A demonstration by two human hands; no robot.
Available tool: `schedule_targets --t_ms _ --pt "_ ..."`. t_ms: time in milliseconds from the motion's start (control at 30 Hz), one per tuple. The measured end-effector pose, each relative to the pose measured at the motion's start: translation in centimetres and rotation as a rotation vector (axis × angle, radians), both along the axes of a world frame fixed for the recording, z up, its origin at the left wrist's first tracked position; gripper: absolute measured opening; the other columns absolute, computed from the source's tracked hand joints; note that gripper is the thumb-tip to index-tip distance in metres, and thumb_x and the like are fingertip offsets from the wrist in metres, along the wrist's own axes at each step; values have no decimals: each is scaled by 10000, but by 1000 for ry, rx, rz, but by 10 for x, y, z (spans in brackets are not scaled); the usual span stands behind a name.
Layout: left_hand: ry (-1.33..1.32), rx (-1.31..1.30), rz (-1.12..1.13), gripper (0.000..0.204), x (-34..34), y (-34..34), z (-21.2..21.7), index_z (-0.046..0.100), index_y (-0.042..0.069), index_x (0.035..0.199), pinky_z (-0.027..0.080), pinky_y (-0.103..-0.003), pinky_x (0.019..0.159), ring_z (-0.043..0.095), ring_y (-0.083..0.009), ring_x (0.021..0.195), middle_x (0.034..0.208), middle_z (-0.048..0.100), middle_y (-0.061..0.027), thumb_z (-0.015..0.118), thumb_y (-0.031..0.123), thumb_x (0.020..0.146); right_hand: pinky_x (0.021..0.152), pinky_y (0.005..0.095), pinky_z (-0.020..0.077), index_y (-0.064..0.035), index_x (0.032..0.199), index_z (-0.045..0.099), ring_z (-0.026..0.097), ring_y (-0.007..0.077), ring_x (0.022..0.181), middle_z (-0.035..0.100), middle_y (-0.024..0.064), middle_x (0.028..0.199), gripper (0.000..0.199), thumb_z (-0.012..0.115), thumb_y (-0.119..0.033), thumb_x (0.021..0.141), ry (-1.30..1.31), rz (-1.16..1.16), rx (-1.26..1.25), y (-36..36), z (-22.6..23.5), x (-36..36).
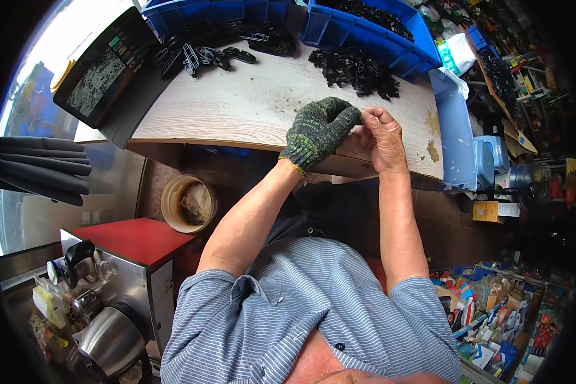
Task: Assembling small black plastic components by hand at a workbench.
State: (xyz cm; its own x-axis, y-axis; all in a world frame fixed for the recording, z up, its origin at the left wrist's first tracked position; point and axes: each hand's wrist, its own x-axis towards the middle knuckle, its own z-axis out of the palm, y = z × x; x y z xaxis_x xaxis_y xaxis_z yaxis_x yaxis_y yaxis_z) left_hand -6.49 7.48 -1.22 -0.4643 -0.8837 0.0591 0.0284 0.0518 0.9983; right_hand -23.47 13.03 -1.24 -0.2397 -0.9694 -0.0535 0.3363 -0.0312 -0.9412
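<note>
Glove (313, 136), green-printed bag (459, 52) beyond

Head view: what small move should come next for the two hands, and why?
Probably the bare right hand should ease slightly away from the gloved left hand. Their fingertips appear to meet near the front edge of the table, and whether they hold anything small is hidden. The loose black pieces lie beyond, touched by neither hand.

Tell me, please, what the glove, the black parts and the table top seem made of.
Glove: matte knitted yarn; stitches show. Black parts: probably plastic, slightly glossy, from the small highlights; coated metal is possible. Table top: perhaps wood-look laminate, dull; grain streaks and worn brown patches.
</note>
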Motion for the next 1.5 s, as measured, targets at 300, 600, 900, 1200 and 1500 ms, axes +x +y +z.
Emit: schedule_targets --t_ms 300,600,900,1200,1500 --pt "38 29 27 303 1 -2 1 703 5 1053 522 -270 514 667 -137 661 816 709 -69 684 285 941 559 221 534 -89 950 656 565 67 534 629 -16 729 197 764 -248 907 141 -29 12 -1 8 5" --pt "215 187 50 277 2 7 4 694 -3 1077 527 -265 531 663 -135 659 835 718 -83 725 223 919 461 276 489 -126 699 554 443 90 425 474 -12 536 324 734 -304 902 254 67 96 2 16 6" --pt "174 155 -22 279 3 8 3 684 17 1122 548 -263 586 676 -132 720 875 715 -77 715 219 932 448 271 452 -133 673 523 467 92 441 463 -18 535 328 711 -263 908 262 -37 -4 2 6 13" --pt "-656 -1034 558 311 50 -48 17 698 121 1142 435 -481 1073 577 -347 1211 1217 673 -127 727 173 836 642 545 634 -101 719 529 624 235 488 414 25 445 330 702 -335 876 -7 -386 98 17 16 -56" --pt "-1042 -1214 541 254 107 -128 -7 702 139 1121 402 -536 1037 556 -397 1205 1193 672 -130 610 185 889 578 445 610 -39 975 592 512 195 422 399 25 456 315 780 -258 850 131 -649 243 14 16 -105"
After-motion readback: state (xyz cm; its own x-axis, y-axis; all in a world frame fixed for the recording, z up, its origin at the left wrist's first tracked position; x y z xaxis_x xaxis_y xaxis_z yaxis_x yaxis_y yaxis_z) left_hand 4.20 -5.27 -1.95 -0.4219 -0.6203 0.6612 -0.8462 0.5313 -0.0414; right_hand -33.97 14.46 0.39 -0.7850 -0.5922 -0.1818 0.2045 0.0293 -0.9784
